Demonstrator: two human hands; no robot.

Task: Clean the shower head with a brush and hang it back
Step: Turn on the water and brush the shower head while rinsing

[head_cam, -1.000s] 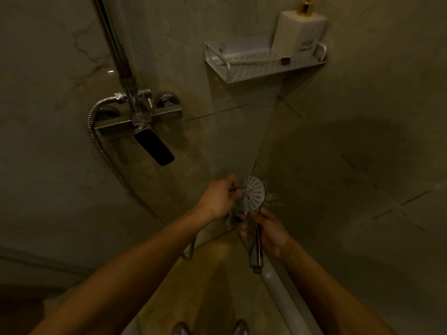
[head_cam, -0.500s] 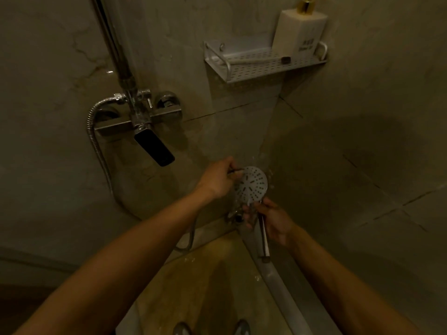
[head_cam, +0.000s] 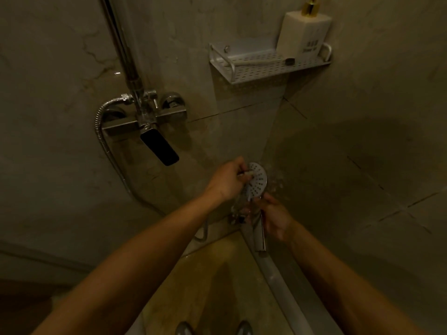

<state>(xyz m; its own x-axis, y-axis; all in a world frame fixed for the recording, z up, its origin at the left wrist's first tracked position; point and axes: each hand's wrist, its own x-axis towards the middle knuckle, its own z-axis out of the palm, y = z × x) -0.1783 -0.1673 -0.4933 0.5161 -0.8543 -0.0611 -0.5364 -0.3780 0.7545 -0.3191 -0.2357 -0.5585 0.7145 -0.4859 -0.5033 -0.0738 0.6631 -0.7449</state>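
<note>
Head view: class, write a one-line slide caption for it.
Left hand scrubs the shower head face with a small brush; right hand holds its handle.

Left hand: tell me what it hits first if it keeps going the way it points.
The left hand points right, so it should first meet the shower head face, where its brush tip already appears to rest.
</note>
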